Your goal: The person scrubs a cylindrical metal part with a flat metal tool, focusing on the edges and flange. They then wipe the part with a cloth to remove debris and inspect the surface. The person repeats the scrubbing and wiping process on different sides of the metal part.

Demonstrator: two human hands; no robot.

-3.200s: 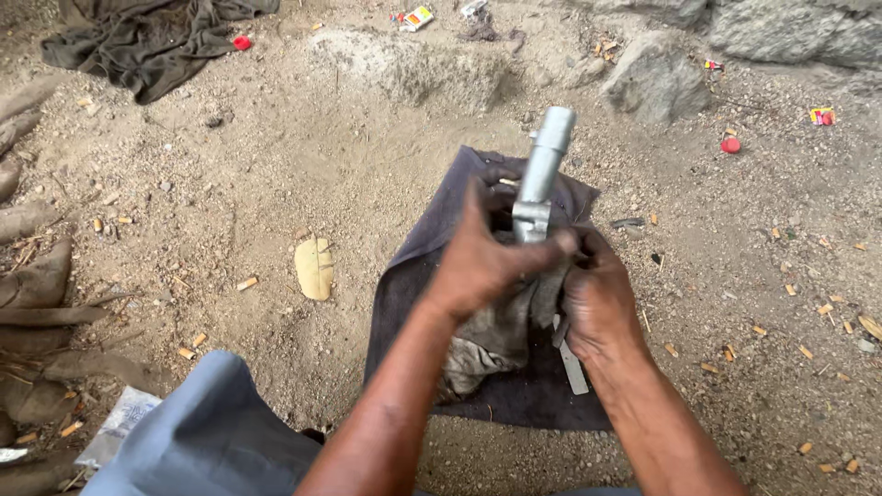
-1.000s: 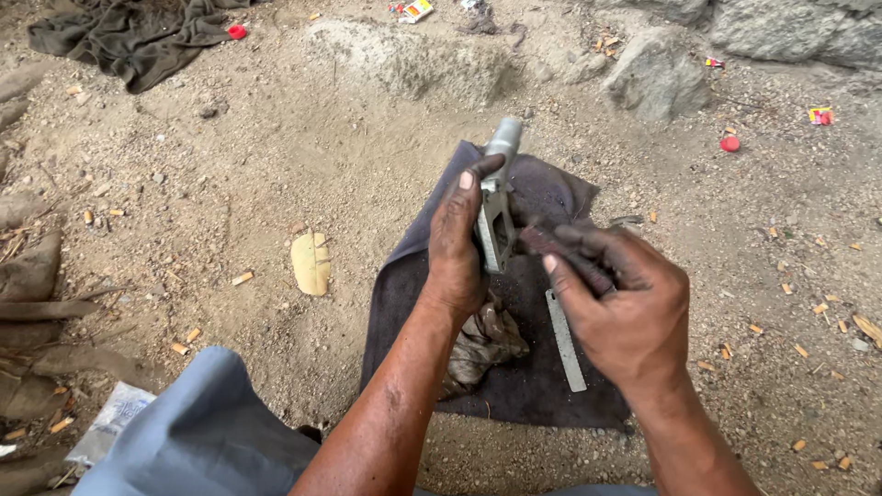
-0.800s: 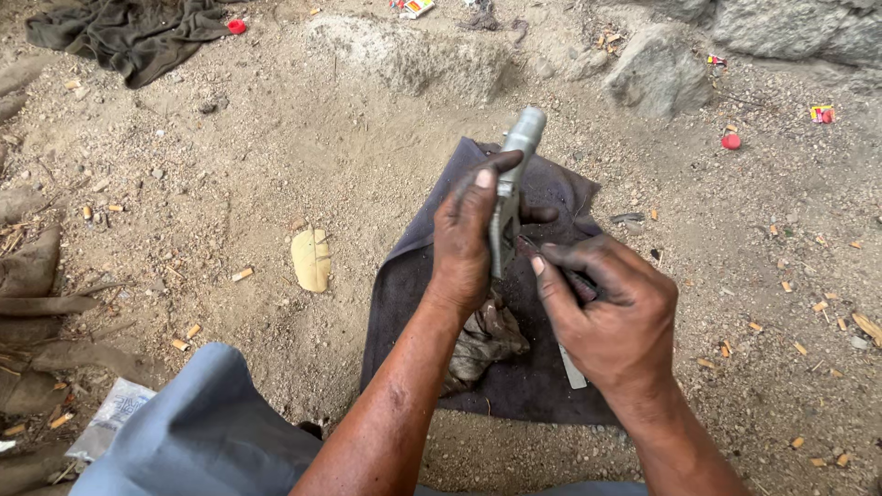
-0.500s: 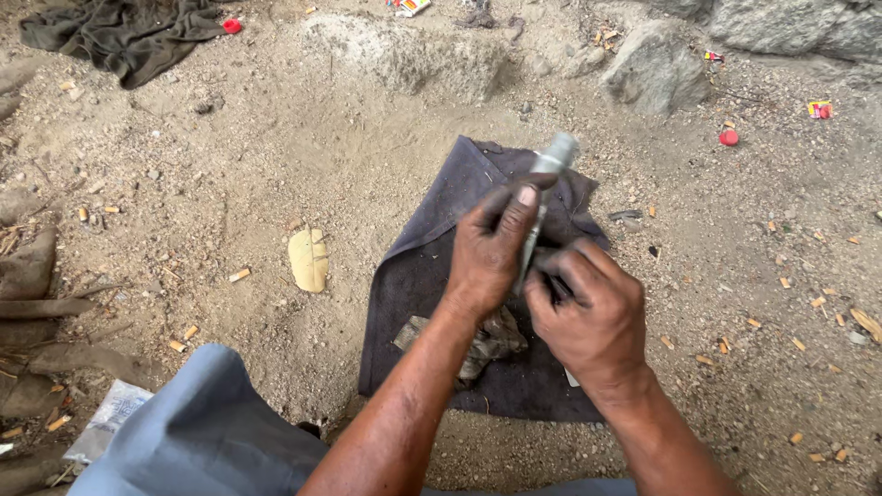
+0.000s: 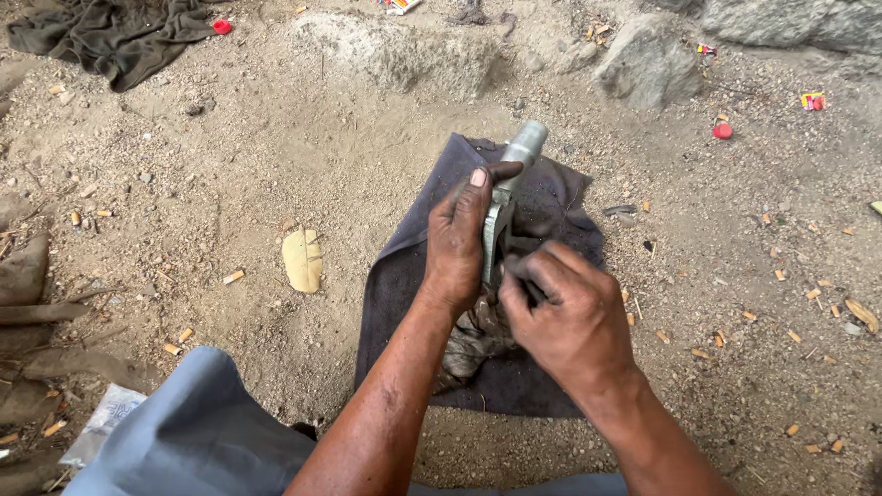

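My left hand grips a grey metal part with a round tube end, holding it upright over a dark cloth spread on sandy ground. My right hand is closed beside it, fingers pressed against the part's lower body; whatever it holds is hidden by the fingers. A dirty crumpled rag lies on the cloth just below both hands.
A yellow leaf lies left of the cloth. Rocks and a dirt mound stand at the back, a dark garment at top left. A red cap and small litter dot the sand. My grey-clad knee is below.
The metal part has been tilted and turned in my left hand. My right hand moved in from the right side and now works against the part's lower body.
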